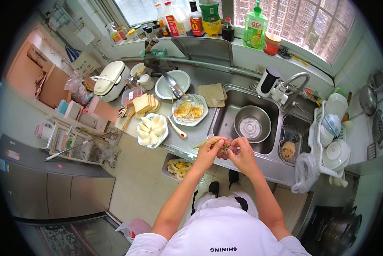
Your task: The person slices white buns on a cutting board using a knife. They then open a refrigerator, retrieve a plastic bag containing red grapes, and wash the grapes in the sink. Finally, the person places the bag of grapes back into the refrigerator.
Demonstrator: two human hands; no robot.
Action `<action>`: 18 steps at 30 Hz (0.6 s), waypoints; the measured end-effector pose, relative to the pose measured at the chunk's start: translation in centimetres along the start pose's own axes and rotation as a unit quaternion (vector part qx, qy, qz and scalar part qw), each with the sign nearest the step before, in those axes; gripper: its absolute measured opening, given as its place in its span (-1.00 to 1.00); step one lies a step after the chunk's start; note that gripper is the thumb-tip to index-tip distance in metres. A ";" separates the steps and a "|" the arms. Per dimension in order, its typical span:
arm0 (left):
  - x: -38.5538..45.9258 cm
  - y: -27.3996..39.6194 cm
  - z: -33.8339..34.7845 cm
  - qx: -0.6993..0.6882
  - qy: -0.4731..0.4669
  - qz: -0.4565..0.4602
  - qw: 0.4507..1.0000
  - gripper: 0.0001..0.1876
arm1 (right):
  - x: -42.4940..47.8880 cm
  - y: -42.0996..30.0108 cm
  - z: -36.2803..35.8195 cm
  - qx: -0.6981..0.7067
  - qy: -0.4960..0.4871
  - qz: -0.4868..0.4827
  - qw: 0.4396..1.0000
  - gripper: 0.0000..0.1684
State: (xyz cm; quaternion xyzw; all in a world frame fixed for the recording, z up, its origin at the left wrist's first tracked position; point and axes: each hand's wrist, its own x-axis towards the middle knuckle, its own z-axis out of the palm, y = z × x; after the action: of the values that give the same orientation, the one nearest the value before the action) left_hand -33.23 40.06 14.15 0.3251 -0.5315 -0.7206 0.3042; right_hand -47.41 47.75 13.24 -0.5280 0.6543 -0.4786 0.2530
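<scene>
My left hand [208, 153] grips a small bunch of reddish grapes [224, 153] by its greenish stem [205, 143], whose end sticks out to the left. The fingers of my right hand [245, 155] close around grapes on the bunch's right side; the fingertips partly hide them. Both hands are over the front edge of the sink counter. Just beyond them, a round stainless steel bowl [252, 124] sits in the large basin of the sink [223, 110]. No grapes can be made out in the bowl.
Left of the sink stand a plate of fried eggs [188, 110], a plate of pale fruit wedges [152, 130], a knife with a pale handle [177, 127] and bread slices [145, 103]. A chef's knife [171, 84] rests across a white basin [182, 76]. A dish rack [321, 140] is right; a waste bin [178, 169] below.
</scene>
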 end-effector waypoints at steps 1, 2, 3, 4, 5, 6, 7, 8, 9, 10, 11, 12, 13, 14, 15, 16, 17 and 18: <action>0.1 0.1 0.1 0.013 0.013 0.012 1.000 -0.78 | 0.5 -0.2 -0.1 -0.025 -0.014 -0.009 1.000 -0.73; 0.3 0.3 0.2 0.026 0.025 0.024 0.999 -0.79 | 1.1 -0.6 -0.2 -0.050 -0.026 -0.017 0.998 -0.73; 0.5 0.3 0.3 0.037 0.037 0.036 0.998 -0.79 | 1.6 -0.9 -0.4 -0.077 -0.039 -0.026 0.996 -0.73; 0.7 0.5 0.5 0.048 0.049 0.047 0.997 -0.80 | 2.1 -1.1 -0.5 -0.061 -0.041 -0.034 0.997 -0.73; 1.1 0.7 0.7 0.071 0.053 0.057 0.994 -0.80 | 2.6 -1.0 -0.7 -0.093 -0.035 -0.053 0.994 -0.75; 1.3 0.7 0.8 0.091 0.058 0.065 0.992 -0.80 | 3.1 -0.7 -0.8 -0.126 -0.030 -0.071 0.989 -0.76; 1.5 0.7 1.0 0.112 0.064 0.074 0.989 -0.79 | 3.5 -0.6 -0.9 -0.158 -0.025 -0.090 0.983 -0.78; 1.9 0.8 1.3 0.104 0.062 0.067 0.990 -0.79 | 4.0 -0.6 -1.2 -0.167 -0.022 -0.095 0.981 -0.80; 2.1 0.6 1.4 0.096 0.061 0.057 0.992 -0.79 | 4.3 -0.5 -1.4 -0.178 -0.026 -0.094 0.979 -0.81; 2.4 0.5 1.7 0.087 0.060 0.047 0.993 -0.79 | 4.6 -0.5 -1.7 -0.188 -0.030 -0.094 0.977 -0.82; 2.7 0.3 1.9 0.078 0.059 0.038 0.995 -0.78 | 4.8 -0.4 -2.0 -0.199 -0.033 -0.094 0.975 -0.83; 2.9 0.2 2.3 0.082 0.064 0.038 0.994 -0.79 | 5.0 0.0 -2.2 -0.211 -0.042 -0.095 0.972 -0.83; 3.1 0.2 2.7 0.085 0.069 0.039 0.993 -0.79 | 5.3 0.5 -2.4 -0.222 -0.050 -0.096 0.969 -0.84; 3.4 0.1 3.2 0.089 0.073 0.039 0.993 -0.79 | 5.4 0.9 -2.7 -0.234 -0.058 -0.098 0.966 -0.84; 3.6 -0.1 3.3 0.088 0.075 0.027 0.993 -0.79 | 5.6 0.9 -3.0 -0.230 -0.070 -0.090 0.967 -0.85; 3.8 -0.4 3.4 0.087 0.077 0.016 0.993 -0.79 | 5.6 0.8 -3.4 -0.226 -0.081 -0.083 0.967 -0.85; 4.1 -0.8 3.4 0.086 0.079 0.004 0.993 -0.80 | 5.7 0.7 -3.8 -0.222 -0.092 -0.076 0.968 -0.85; 4.5 -1.1 3.6 0.038 0.077 -0.002 0.996 -0.80 | 5.7 0.6 -4.3 -0.200 -0.110 -0.069 0.971 -0.86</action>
State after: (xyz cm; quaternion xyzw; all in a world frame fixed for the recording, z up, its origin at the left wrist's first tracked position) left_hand -38.92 38.87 13.29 0.3916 -0.5334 -0.6732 0.3301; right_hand -53.10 43.96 15.45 -0.6615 0.6668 -0.2931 0.1786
